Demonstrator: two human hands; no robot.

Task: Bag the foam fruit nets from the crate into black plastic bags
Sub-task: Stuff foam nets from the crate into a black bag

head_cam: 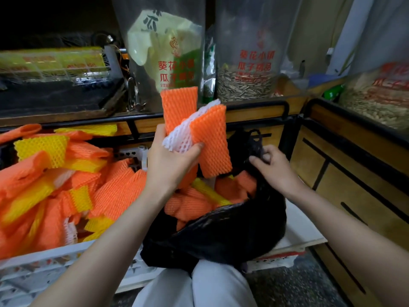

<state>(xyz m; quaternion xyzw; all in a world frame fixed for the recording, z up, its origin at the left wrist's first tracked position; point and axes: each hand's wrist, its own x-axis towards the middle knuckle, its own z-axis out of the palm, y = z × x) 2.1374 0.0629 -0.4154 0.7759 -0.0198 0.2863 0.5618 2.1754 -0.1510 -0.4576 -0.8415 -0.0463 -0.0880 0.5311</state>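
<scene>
There was just 1 view, from a camera worn on the person's head, facing forward and steeply down. It sat close over the black bag (232, 231), which lay just below the frame's middle on the person's lap. Both forearms ran up from the bottom edge toward the bag. The left hand (174, 160) gripped foam nets (210, 140) just above it, and the right hand (274, 167) pinched its rim. The crate (44, 269) filled the frame left of the bag, and the wooden counter (354, 173) curved behind and right of it.
</scene>
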